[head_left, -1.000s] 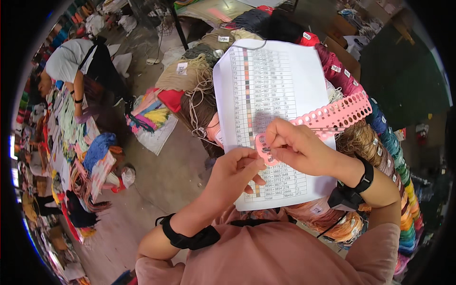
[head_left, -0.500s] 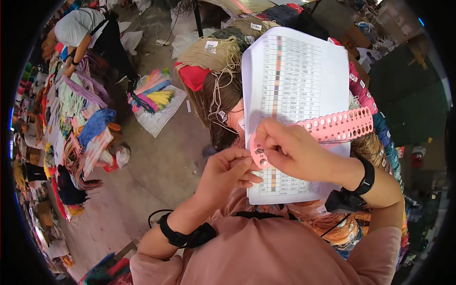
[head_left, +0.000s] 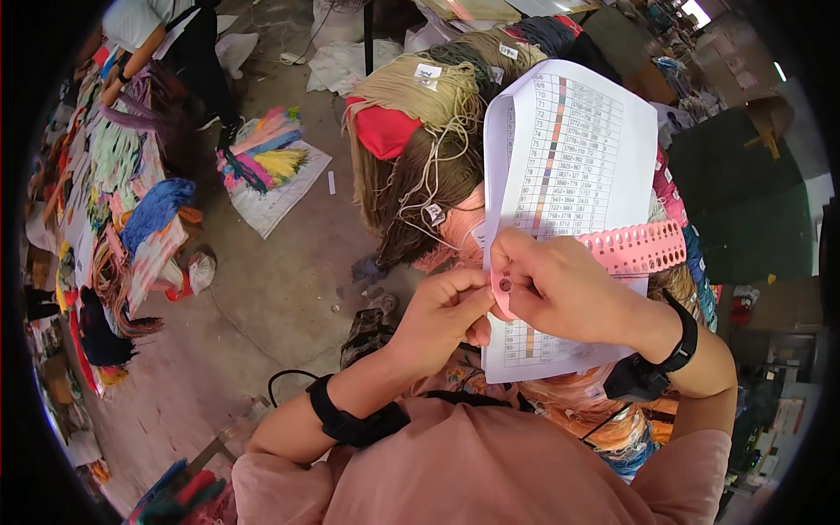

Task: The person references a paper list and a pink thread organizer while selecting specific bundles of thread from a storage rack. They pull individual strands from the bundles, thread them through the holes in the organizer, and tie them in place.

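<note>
A long pink thread card with rows of punched holes (head_left: 643, 248) lies slanted across a stack of printed sheets (head_left: 626, 166). My right hand (head_left: 573, 284) is closed on the card near its left end, thumb and finger beside a hole there. My left hand (head_left: 442, 319) has thumb and forefinger pressed together against that same end; whatever thin thing they pinch is hidden by the fingertips. The sheets, bearing a table with small colour patches, rest on bundles of thread in front of me.
Beige and brown thread hanks (head_left: 407, 87) with white tags hang just beyond the sheets, beside a red bundle (head_left: 383, 131). At the left, a person (head_left: 144, 26) bends over a long heap of coloured thread (head_left: 114, 166). More hanks lie on a white sheet (head_left: 271, 206) on the floor.
My left hand has closed in on the card's left end, its fingers now pinched together. The hands, card and sheets sit slightly farther right in view. The other person has shifted toward the upper left.
</note>
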Motion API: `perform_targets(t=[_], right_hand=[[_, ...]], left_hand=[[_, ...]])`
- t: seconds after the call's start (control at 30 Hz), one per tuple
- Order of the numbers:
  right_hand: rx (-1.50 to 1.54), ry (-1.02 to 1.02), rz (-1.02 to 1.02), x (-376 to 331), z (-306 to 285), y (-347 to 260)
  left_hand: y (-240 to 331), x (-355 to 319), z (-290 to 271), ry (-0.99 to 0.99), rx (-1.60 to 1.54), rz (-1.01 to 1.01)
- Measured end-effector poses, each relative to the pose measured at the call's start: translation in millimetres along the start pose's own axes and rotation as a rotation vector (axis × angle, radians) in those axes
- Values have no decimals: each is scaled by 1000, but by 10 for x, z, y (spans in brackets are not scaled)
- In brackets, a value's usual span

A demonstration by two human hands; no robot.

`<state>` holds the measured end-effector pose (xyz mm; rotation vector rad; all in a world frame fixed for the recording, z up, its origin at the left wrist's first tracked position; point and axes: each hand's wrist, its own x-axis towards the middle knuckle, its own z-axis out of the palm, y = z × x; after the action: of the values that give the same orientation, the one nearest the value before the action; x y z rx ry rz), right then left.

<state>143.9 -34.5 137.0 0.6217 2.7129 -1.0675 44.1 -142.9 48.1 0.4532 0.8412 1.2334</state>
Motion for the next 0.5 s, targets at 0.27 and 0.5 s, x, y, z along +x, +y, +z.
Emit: perform_targets(t=[0.27,0.5], right_hand=[[113,220,-5,-265,82,252],[261,249,-93,-366,152,377]], left_hand=[[126,-164,-112,178,1,-33],[254,-233,-162,-260,-412,102]])
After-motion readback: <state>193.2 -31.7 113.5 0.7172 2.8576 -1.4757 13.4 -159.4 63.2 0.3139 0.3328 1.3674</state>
